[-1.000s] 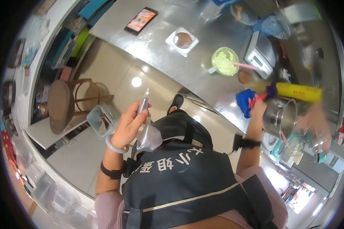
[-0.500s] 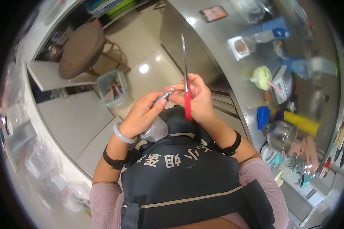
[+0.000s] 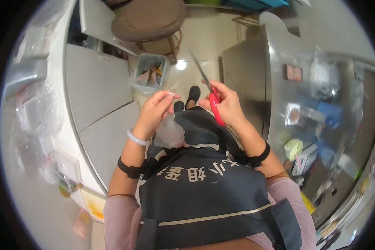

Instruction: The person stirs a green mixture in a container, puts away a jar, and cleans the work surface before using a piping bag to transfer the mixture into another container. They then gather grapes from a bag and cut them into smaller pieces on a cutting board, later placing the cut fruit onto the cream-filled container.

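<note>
My left hand (image 3: 155, 109) is closed, its thumb and fingertips pinching the end of a clear plastic bag (image 3: 170, 132). The body of the bag hangs below the palm in front of my dark apron, and a thin wisp of plastic sticks up past the fingertips. In my right hand (image 3: 227, 105) is a pair of scissors (image 3: 215, 109) with red handles. Their long metal blades point up and to the left, away from the bag, and look nearly together. A hand's width or so separates the two hands.
An open plastic bin (image 3: 148, 88) with waste in it stands on the floor beyond my left hand, near a round brown stool (image 3: 150, 18). The steel counter at right holds a phone (image 3: 293, 72), a green cup (image 3: 293, 148) and plastic packages. Bagged items crowd the left counter.
My hands have moved apart. The scissors have tilted leftward at the tip, and the silvery piece seen at my left fingertips no longer shows. My view has turned, shifting the room around.
</note>
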### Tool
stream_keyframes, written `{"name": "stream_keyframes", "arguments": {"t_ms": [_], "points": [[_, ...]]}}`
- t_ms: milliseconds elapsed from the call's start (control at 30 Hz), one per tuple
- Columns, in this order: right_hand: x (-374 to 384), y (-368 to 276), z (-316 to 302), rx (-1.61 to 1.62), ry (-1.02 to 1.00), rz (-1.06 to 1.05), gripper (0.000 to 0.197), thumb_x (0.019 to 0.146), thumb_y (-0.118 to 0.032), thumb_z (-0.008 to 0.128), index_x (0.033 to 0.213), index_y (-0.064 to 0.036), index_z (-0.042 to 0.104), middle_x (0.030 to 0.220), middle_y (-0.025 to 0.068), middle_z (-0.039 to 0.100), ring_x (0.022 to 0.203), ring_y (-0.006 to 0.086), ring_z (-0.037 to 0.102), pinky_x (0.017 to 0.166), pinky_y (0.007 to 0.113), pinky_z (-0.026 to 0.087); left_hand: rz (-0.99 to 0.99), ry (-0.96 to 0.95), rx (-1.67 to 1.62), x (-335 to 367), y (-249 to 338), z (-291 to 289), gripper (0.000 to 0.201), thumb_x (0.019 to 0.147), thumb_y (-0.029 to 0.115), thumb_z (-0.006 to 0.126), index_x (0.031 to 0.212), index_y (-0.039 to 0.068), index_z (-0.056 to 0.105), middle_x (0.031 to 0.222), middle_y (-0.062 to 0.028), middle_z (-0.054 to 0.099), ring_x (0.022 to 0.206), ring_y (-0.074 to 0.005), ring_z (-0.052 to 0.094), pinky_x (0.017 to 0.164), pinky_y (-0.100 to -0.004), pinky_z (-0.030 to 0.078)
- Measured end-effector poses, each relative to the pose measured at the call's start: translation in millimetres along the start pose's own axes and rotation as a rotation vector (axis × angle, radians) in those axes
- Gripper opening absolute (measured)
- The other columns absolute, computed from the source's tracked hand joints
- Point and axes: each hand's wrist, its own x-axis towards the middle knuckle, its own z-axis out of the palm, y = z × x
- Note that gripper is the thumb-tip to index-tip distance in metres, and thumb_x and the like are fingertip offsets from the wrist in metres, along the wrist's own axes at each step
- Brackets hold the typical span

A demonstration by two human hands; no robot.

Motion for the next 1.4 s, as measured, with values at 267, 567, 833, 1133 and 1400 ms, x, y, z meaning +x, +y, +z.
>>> {"name": "stream_keyframes", "arguments": {"t_ms": [267, 567, 833, 1133, 1400], "points": [[62, -21, 13, -0.748, -0.484, -0.027, 0.077, 0.067, -0.054, 0.073, 0.128, -0.0124, 0.05, 0.084, 0.0095, 0.061, 0.075, 0.0258, 0.06, 0.069, 0.034, 0.047, 0.005, 0.258, -0.12, 24, 4, -30, 0.02, 0.093, 0.023, 0.045, 0.095, 0.006, 0.056, 0.067, 0.0015, 0.049, 0.057, -0.0052, 0.038, 0.053, -0.0175, 0.028], [149, 0, 68, -0.909, -0.745, 0.191, 0.07, 0.076, -0.051, 0.068, 0.127, -0.007, 0.048, 0.09, 0.0135, 0.063, 0.081, 0.0273, 0.06, 0.076, 0.033, 0.046, -0.054, 0.257, -0.23, 75, -29, -102, 0.015, 0.091, 0.02, 0.045, 0.092, 0.007, 0.054, 0.07, 0.0008, 0.051, 0.058, -0.0053, 0.039, 0.052, -0.0195, 0.03], [249, 122, 112, -0.803, -0.802, 0.319, 0.063, 0.079, -0.052, 0.064, 0.115, -0.0007, 0.057, 0.073, 0.0128, 0.061, 0.07, 0.0248, 0.061, 0.069, 0.031, 0.046, -0.316, 0.218, -0.282, 169, -130, -209, 0.016, 0.088, 0.022, 0.05, 0.089, 0.007, 0.058, 0.065, 0.0024, 0.05, 0.053, -0.0047, 0.037, 0.048, -0.0189, 0.027], [312, 274, 130, -0.663, -0.674, 0.724, 0.075, 0.068, -0.065, 0.067, 0.107, -0.0011, 0.064, 0.095, 0.0193, 0.066, 0.085, 0.0295, 0.062, 0.079, 0.032, 0.047, -0.541, 0.182, -0.218, 255, -241, -278, 0.021, 0.086, 0.024, 0.051, 0.093, 0.006, 0.06, 0.067, -0.0007, 0.051, 0.053, -0.0081, 0.04, 0.048, -0.021, 0.03], [309, 300, 124, -0.916, -0.666, 0.842, 0.1, 0.064, -0.078, 0.053, 0.13, -0.0029, 0.048, 0.128, 0.0161, 0.052, 0.124, 0.0311, 0.044, 0.101, 0.048, 0.032, -0.45, 0.246, -0.126, 266, -278, -294, 0.033, 0.077, 0.015, 0.063, 0.104, -0.003, 0.057, 0.084, -0.007, 0.059, 0.062, -0.0141, 0.054, 0.055, -0.0256, 0.041]]}}
